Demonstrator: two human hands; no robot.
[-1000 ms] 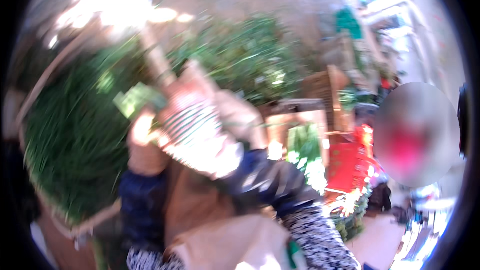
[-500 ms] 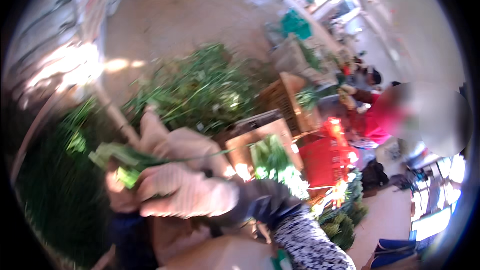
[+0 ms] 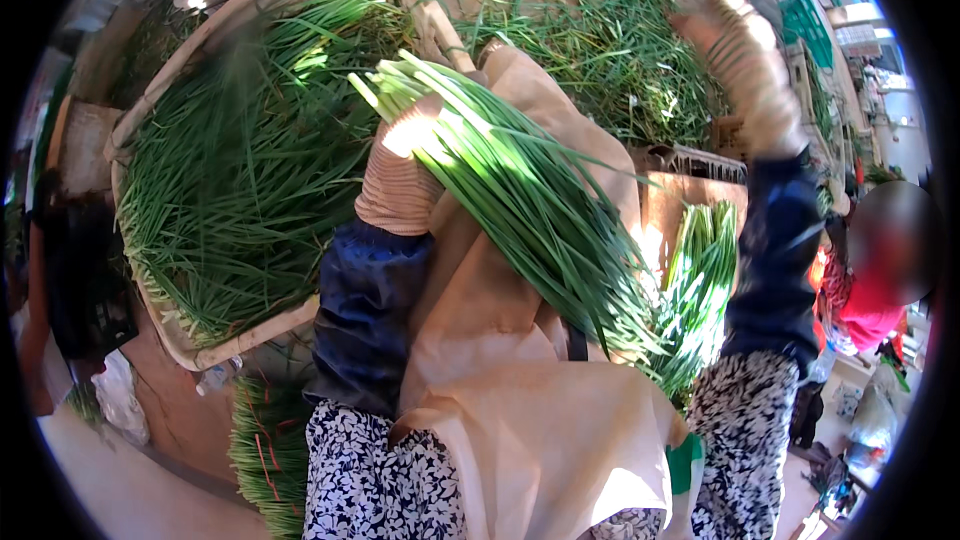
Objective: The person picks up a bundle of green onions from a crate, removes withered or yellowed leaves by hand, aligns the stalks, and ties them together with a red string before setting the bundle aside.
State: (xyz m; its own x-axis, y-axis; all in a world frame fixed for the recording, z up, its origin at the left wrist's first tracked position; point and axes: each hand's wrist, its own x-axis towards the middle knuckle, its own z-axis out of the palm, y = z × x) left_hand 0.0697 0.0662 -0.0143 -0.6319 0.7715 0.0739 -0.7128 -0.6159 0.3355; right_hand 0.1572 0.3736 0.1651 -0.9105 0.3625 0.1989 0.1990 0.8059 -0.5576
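A long bunch of green chives (image 3: pixel 525 195) lies slantwise across my lap, its pale ends at the upper left. My left hand (image 3: pixel 408 135), in a striped glove, is closed round it near those ends. Away to the upper right, my right hand (image 3: pixel 738 45) is stretched out above the edge of a loose heap of leaves (image 3: pixel 605 55). That hand is blurred, but its fingers look apart, with nothing visible in them. A large pale-rimmed basket (image 3: pixel 262 335) full of loose chives stands at my left.
More chive bunches (image 3: pixel 700 260) lie at my right beside a cardboard box (image 3: pixel 675 205). Bundles with red ties (image 3: pixel 255 450) sit at the lower left. A person in red (image 3: pixel 872 325) is at the far right. A teal crate (image 3: pixel 805 30) stands beyond the heap.
My view has swung toward the basket. My hands, close together over some leaves before, are now far apart: the right has moved out to the upper right, the left holds the bunch.
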